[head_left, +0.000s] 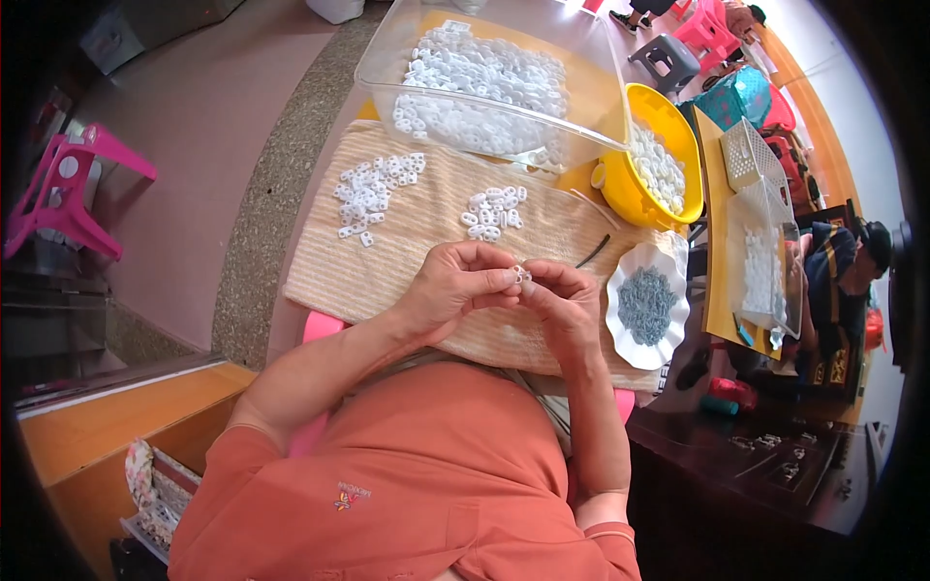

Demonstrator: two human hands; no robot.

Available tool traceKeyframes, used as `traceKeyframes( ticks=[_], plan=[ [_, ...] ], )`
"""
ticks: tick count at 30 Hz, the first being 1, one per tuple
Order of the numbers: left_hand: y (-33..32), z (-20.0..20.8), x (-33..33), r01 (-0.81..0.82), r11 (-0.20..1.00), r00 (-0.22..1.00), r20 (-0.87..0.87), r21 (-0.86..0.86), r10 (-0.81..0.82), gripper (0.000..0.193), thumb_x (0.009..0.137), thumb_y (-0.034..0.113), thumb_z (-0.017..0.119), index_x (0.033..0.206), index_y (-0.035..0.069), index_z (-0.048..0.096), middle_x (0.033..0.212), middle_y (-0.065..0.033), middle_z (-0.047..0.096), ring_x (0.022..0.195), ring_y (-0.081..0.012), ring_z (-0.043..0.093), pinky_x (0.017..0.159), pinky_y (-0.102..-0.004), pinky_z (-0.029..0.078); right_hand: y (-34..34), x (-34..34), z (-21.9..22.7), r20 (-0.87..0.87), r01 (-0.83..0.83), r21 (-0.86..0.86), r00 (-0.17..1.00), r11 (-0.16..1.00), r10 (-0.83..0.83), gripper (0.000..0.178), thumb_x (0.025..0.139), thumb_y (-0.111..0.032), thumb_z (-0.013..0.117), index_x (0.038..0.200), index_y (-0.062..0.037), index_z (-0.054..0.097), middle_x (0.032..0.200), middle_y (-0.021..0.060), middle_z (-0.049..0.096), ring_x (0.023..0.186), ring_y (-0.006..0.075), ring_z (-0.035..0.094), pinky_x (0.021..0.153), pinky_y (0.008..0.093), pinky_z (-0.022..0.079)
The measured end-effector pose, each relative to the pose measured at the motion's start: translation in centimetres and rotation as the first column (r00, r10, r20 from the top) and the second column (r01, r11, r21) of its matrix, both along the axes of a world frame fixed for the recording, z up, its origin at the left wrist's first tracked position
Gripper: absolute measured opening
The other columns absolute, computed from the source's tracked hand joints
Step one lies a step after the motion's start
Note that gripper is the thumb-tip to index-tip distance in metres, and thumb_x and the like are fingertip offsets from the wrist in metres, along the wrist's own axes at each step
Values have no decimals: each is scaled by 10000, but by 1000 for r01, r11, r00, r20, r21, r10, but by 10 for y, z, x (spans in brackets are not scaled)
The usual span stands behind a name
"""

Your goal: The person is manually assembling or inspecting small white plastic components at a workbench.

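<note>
My left hand (453, 287) and my right hand (565, 302) meet over the near part of a striped beige towel (378, 271). Between their fingertips they pinch a small white plastic piece (521, 275), whose exact shape the fingers partly hide. Just beyond my hands lies a small heap of white oval plastic parts (494, 210) with holes. A looser pile of squarish white plastic parts (373, 192) spreads on the towel to the left. To the right of my right hand, a white scalloped dish (622, 334) holds many small grey metallic-looking bits (647, 305).
A clear plastic bin (387, 97) full of white parts stands at the far side. Beside it sits a yellow bowl (692, 155) with more white pieces. A thin dark stick (593, 251) lies near the dish. Another person (838, 261) sits at a table on the right. Pink stool (82, 189) at left.
</note>
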State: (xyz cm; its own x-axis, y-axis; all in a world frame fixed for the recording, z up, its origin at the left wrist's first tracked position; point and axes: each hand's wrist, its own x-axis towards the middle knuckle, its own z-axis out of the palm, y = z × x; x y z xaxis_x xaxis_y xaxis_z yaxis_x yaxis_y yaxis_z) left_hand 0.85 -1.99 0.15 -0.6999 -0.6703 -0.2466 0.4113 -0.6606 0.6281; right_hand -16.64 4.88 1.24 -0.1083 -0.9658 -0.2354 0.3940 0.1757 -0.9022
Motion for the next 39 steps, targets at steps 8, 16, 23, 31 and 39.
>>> traceKeyframes(
  ticks=[8,16,23,31,39],
  plan=[
    [1,2,0,-19,1000,1000,0,15,19,130,861,20,639,986,-15,636,890,-90,664,780,-140,661,717,-254,579,2,3,-9,32,-15,-51,999,999,17,317,816,45,661,1130,42,615,982,132,682,870,173,664,773,267,548],
    [2,1,-2,-6,1000,1000,26,-15,6,132,856,24,645,982,-14,634,887,-87,665,780,-150,663,717,-251,575,7,4,-13,1,12,-24,1000,1000,-12,280,864,9,621,1142,33,596,992,96,666,838,147,644,727,255,533],
    [3,0,-2,-4,998,999,41,-58,6,156,855,21,647,998,-36,620,901,-100,665,803,-157,664,728,-258,574,10,-6,-10,-31,64,-35,997,997,-65,272,857,-9,630,1122,43,597,965,94,667,796,147,638,737,285,546],
    [4,-1,-2,7,994,996,92,-112,4,153,847,24,664,990,-21,635,897,-88,665,792,-147,654,734,-275,569,11,-11,-14,-123,31,-48,992,998,-36,284,864,-20,627,1136,57,593,965,112,665,795,167,654,731,334,579],
    [4,-3,-2,27,985,995,99,-171,-10,173,864,30,642,1019,-45,617,909,-92,667,809,-132,646,739,-258,562,13,-10,-12,-155,23,-37,987,999,-28,299,868,-23,622,1153,64,586,1001,138,665,821,189,664,754,325,569]
  ],
)
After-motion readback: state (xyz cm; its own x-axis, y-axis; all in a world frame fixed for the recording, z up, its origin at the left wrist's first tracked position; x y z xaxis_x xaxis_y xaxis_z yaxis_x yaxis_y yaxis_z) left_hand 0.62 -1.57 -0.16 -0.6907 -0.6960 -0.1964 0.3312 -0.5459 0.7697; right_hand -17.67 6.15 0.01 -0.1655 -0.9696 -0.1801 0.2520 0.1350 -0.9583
